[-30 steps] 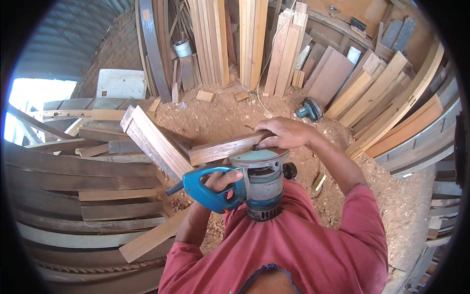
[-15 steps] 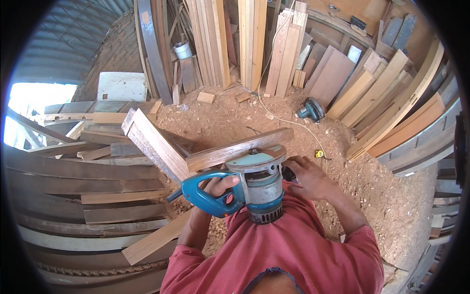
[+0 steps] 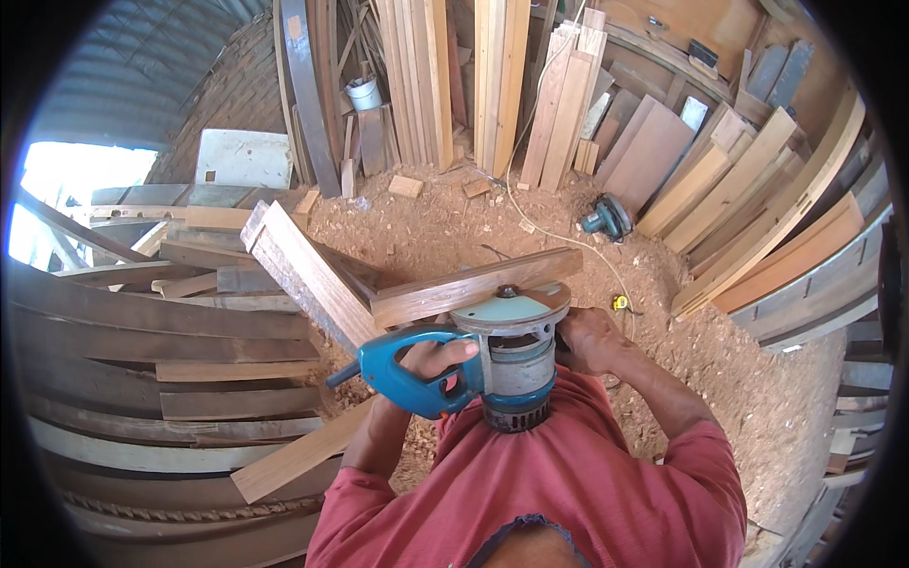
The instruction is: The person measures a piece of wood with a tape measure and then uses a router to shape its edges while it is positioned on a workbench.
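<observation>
A blue and grey electric router rests against my red shirt, its round pale-green base tilted up and away from me. My left hand is closed around its blue loop handle. At the router's right side, my right hand is closed on it just below the base; the fingertips are hidden behind the body. Just beyond the base lies a squared wooden beam, slanting up to the right. Its left end meets a thicker pale timber that runs off to the far left.
Stacked planks fill the left side. Boards lean upright along the back and right. A teal circular saw, a yellow tape measure and a pale cord lie on the sawdust-covered floor.
My right hand has closed in against the router's side; its fingers were more spread before. The view has shifted slightly, and the router stays in my left hand.
</observation>
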`<state>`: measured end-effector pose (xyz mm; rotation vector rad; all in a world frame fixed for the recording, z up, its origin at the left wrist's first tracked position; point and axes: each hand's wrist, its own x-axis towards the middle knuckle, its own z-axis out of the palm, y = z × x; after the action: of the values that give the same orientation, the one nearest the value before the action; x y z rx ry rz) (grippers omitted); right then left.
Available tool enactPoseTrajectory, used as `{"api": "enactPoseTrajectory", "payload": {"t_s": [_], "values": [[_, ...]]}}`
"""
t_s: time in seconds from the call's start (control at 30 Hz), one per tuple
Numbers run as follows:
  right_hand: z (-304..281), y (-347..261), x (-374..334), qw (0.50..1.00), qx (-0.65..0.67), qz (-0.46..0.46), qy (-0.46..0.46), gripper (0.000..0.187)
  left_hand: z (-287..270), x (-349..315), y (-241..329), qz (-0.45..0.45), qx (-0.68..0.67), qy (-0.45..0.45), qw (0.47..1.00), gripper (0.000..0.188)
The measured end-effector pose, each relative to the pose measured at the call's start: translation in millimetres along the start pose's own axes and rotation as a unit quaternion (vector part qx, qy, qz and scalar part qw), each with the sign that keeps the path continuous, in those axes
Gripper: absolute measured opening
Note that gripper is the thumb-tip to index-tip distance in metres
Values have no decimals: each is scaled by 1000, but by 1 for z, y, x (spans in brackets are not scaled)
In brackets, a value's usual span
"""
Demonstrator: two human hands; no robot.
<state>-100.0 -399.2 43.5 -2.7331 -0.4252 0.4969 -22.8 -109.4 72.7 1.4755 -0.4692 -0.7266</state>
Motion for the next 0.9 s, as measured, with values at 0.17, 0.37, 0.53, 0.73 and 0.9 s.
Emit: {"api": "enactPoseTrajectory", "payload": {"t_s": [0.17,0.37,0.53,0.73,0.9], "values": [[-12,3,-6,998,47,-24,27,47,3,1,-1,3,-42,0,999,79],[-5,59,21,937,299,-152,-97,51,4,2,-2,9,-68,-22,997,81],[10,31,10,941,328,-87,-18,36,0,-4,-1,16,-28,6,999,87],[37,33,4,952,268,-100,110,27,4,0,-4,74,14,29,997,77],[36,32,3,964,233,-84,98,30,-2,1,2,47,58,-4,997,81]]}}
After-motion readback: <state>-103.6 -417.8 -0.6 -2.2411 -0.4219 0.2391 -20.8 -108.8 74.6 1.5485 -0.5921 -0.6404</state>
